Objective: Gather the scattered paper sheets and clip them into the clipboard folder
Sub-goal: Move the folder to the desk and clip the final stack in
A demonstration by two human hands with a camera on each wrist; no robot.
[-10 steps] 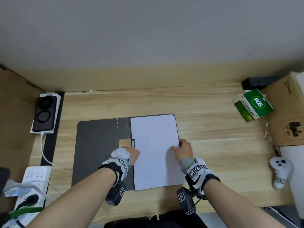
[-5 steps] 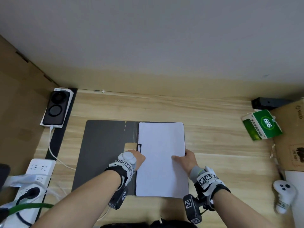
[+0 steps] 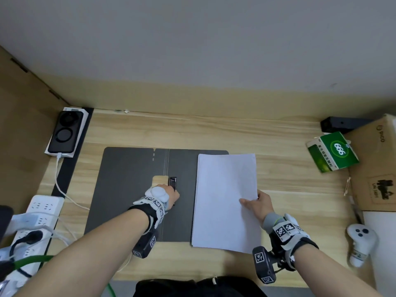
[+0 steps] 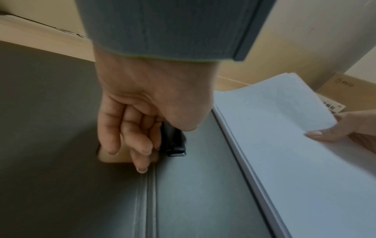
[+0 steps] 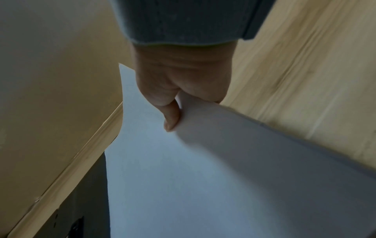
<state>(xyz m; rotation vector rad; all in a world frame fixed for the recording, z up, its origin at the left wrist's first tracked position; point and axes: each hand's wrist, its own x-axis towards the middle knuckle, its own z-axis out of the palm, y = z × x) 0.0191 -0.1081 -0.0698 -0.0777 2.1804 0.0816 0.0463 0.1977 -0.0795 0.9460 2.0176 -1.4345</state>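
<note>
The dark grey clipboard folder [image 3: 128,189] lies open on the wooden desk. Its black clip [image 3: 172,182] sits by the centre fold, next to a cutout in the cover. My left hand [image 3: 172,192] is at the clip: the thumb lies over the clip [image 4: 176,145] and the fingers [image 4: 142,145] curl down beside it. The white paper stack [image 3: 225,200] lies slightly tilted, half on the folder's right panel and half on the desk. My right hand [image 3: 252,200] pinches the stack's right edge, thumb [image 5: 171,117] on top of the paper [image 5: 203,177], and that edge is lifted.
A phone on a charger [image 3: 66,133] and a white power strip [image 3: 40,213] with cables sit at the left. A green box [image 3: 333,152], a cardboard box [image 3: 377,168], a black device [image 3: 342,124] and a white controller [image 3: 360,239] crowd the right side.
The paper stack has slid right, away from the clip, uncovering part of the folder's right panel. My right hand moved right with it. The left hand stays at the clip.
</note>
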